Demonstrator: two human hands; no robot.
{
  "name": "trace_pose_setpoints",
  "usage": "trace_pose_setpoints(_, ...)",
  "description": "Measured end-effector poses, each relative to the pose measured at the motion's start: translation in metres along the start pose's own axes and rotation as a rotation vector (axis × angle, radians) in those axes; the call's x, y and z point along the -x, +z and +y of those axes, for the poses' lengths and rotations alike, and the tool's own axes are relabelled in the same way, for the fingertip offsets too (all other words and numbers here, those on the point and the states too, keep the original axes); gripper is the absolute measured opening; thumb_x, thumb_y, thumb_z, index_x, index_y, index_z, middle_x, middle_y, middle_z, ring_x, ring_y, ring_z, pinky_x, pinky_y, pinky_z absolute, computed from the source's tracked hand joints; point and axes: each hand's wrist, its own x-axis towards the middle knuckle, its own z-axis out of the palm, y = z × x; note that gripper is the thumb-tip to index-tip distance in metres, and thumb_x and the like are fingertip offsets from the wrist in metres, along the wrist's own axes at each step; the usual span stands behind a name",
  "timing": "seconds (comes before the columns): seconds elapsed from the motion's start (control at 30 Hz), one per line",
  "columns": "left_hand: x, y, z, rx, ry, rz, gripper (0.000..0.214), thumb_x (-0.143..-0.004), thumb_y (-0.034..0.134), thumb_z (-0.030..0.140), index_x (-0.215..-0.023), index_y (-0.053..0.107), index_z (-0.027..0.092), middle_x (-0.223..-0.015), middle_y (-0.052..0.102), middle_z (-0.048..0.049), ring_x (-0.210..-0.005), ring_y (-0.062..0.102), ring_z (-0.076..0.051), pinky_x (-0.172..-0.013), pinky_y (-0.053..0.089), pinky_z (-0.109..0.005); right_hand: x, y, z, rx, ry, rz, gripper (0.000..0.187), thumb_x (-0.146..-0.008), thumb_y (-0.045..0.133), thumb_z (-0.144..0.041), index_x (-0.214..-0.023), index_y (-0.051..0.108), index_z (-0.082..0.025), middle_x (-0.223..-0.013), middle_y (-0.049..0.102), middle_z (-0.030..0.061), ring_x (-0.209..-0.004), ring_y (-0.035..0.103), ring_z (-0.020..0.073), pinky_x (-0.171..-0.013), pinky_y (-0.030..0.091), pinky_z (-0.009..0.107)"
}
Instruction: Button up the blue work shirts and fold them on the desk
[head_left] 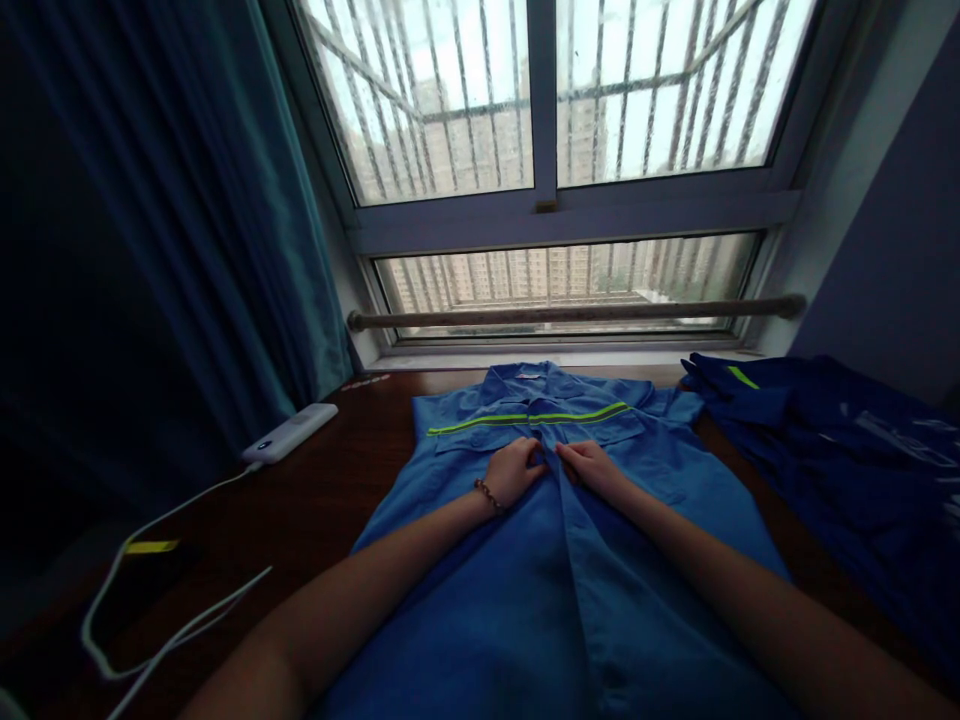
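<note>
A blue work shirt [487, 610] with a yellow-green stripe across the chest lies spread out, its collar towards the window. My left hand [514, 472], with a beaded bracelet at the wrist, pinches the shirt's front edge just below the stripe. Close beside it, my right hand [589, 466] grips the other front edge of the same shirt. Both hands meet near the middle of the chest, where the fabric is slightly raised. The fingertips partly hide the cloth between them, and no button can be made out there.
To the right lies a darker blue garment [847, 450] with pale lettering. A white power strip [291, 433] with a white cable [180, 505] rests on the brown wooden surface [337, 490] at left. Blue curtains [247, 220] hang there. A rail [577, 316] crosses the window.
</note>
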Motion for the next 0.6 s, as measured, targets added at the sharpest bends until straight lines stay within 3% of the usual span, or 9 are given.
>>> trace_pose_setpoints(0.13,-0.001,0.0,-0.004,0.077,-0.004,0.001,0.02,-0.067,0.058,0.033,-0.082,0.061,0.02,-0.074,0.06,-0.0008,-0.066,0.052,-0.014,-0.057,0.035,-0.023,-0.001,-0.001,0.0,0.07,-0.104,0.004,0.033,-0.076,0.042,-0.034,-0.053,0.057,-0.016,-0.044,0.049,-0.0022,-0.045,0.044,0.0116,-0.047,0.033,0.021)
trace_pose_setpoints(0.23,-0.002,-0.002,-0.007,0.178,-0.029,-0.01,0.019,-0.065,0.059,0.032,-0.078,0.063,0.019,-0.073,0.062,-0.0002,-0.065,0.053,-0.014,-0.057,0.036,-0.022,0.0,-0.002,-0.001,0.141,-0.186,-0.004,0.025,-0.074,0.044,-0.025,-0.07,0.067,-0.017,-0.06,0.061,0.0006,-0.061,0.054,0.0165,-0.059,0.04,0.024)
trace_pose_setpoints(0.43,0.0,-0.004,-0.006,0.341,-0.109,0.042,0.015,-0.063,0.061,0.029,-0.072,0.065,0.017,-0.072,0.065,-0.0016,-0.064,0.056,-0.014,-0.059,0.041,-0.024,0.007,0.001,-0.001,0.285,-0.29,0.129,0.023,-0.074,0.048,-0.02,-0.084,0.069,-0.018,-0.076,0.062,0.003,-0.07,0.055,0.015,-0.065,0.041,0.024)
trace_pose_setpoints(0.6,0.004,-0.004,0.006,0.813,-0.334,-0.028,0.008,-0.06,0.062,0.017,-0.063,0.057,0.013,-0.057,0.061,-0.0017,-0.052,0.058,-0.012,-0.053,0.045,-0.025,0.012,0.003,-0.006,0.304,-0.35,0.171,0.019,-0.074,0.05,-0.016,-0.08,0.069,-0.019,-0.078,0.062,0.0028,-0.07,0.055,0.0138,-0.065,0.041,0.023)
